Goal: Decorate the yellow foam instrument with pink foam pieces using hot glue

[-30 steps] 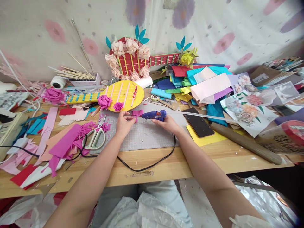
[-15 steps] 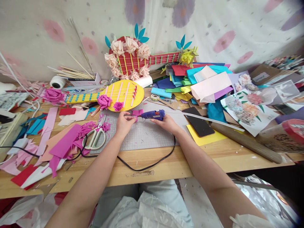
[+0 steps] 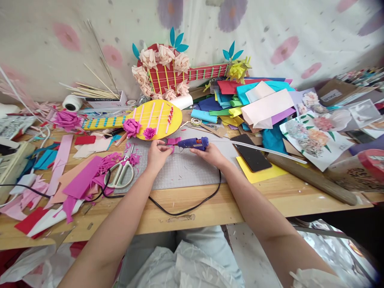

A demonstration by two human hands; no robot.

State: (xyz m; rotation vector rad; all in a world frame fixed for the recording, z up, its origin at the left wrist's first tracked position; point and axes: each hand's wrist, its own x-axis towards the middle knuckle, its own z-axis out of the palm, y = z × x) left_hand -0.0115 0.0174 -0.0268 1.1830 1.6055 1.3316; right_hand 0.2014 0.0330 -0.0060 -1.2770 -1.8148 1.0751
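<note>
My right hand [image 3: 211,155] is wrapped around a blue hot glue gun [image 3: 193,143], its nozzle pointing left. A long translucent glue stick [image 3: 261,149] sticks out of the gun's back end. Just left of the nozzle, my left hand [image 3: 157,155] pinches a small piece of magenta crepe paper [image 3: 173,141]; its fingertips partly hide the piece. Both hands are over a grey cutting mat [image 3: 180,176]. Behind them lies a yellow paper-craft lute [image 3: 162,120] with pink strips and magenta paper flowers [image 3: 132,127].
White-handled scissors [image 3: 121,174] and magenta paper scraps [image 3: 82,178] lie on the left. A black cable [image 3: 180,213] loops along the front. To the right are a phone [image 3: 252,152], a wooden stick [image 3: 312,180] and coloured paper [image 3: 267,106]. A red flowered guitar craft [image 3: 195,76] stands behind.
The glue gun has tilted or shifted very slightly, and its nozzle is a little farther from my left fingertips. My left hand keeps its pinch on the magenta paper.
</note>
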